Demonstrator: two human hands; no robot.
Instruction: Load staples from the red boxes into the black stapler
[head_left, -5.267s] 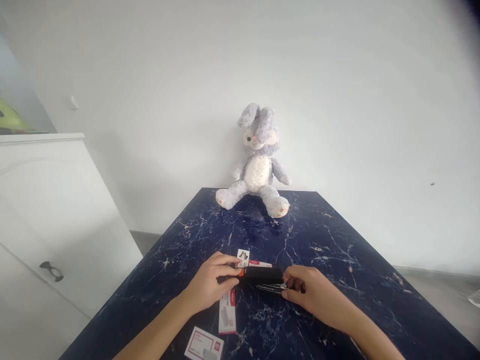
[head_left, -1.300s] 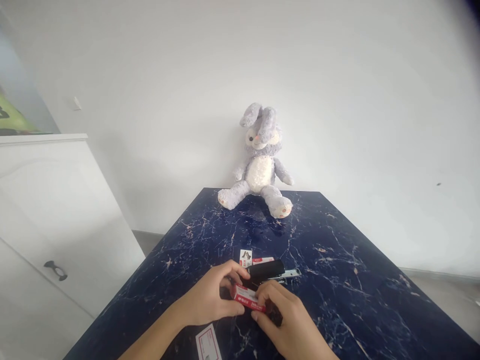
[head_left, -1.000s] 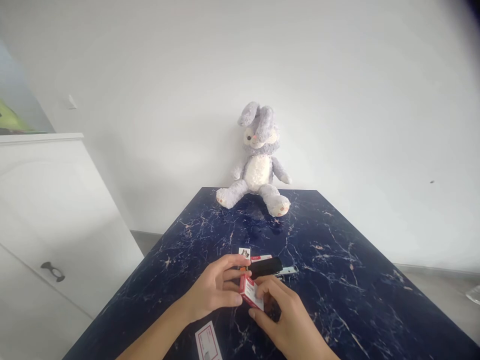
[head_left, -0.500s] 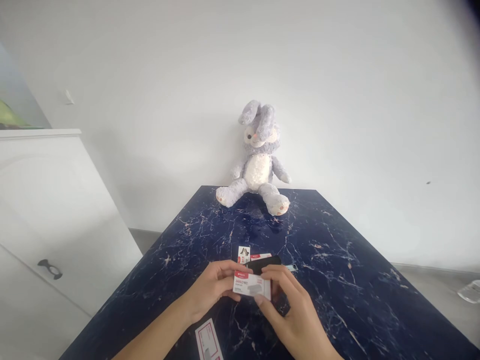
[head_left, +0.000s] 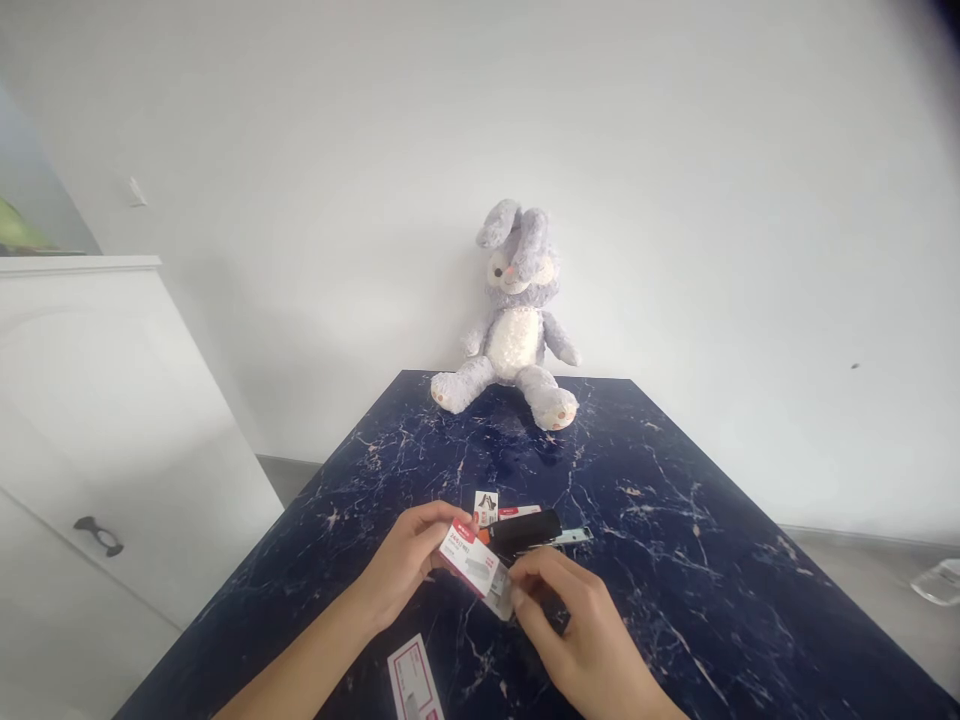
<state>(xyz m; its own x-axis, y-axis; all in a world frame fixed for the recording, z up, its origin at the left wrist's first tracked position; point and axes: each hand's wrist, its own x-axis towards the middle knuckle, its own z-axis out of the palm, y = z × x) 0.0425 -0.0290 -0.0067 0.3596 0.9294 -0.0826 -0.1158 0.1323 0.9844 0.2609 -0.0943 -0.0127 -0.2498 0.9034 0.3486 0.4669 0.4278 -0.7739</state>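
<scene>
My left hand [head_left: 412, 550] is closed round one end of a small white and red staple box [head_left: 469, 560], which tilts down to the right above the table. At the box's lower right end, my right hand [head_left: 574, 620] pinches with thumb and forefinger. A greyish piece sticks out there, and I cannot tell whether it is a flap or the staples. Just behind the box lies a black stapler [head_left: 529, 530], with a pale metal strip [head_left: 574, 536] reaching out at its right. Behind the stapler is a white and red card [head_left: 486, 507] with a picture on it.
On the dark blue marbled table [head_left: 675, 600], a white card with a pink border [head_left: 414, 680] lies near the front. A plush rabbit [head_left: 517, 330] sits at the far edge against the wall. To the left stands a white cabinet [head_left: 112, 400].
The staple box has swung from nearly level to slanting, its right end lower, and shifted left. My right hand has moved down slightly with that end, and more of the stapler shows.
</scene>
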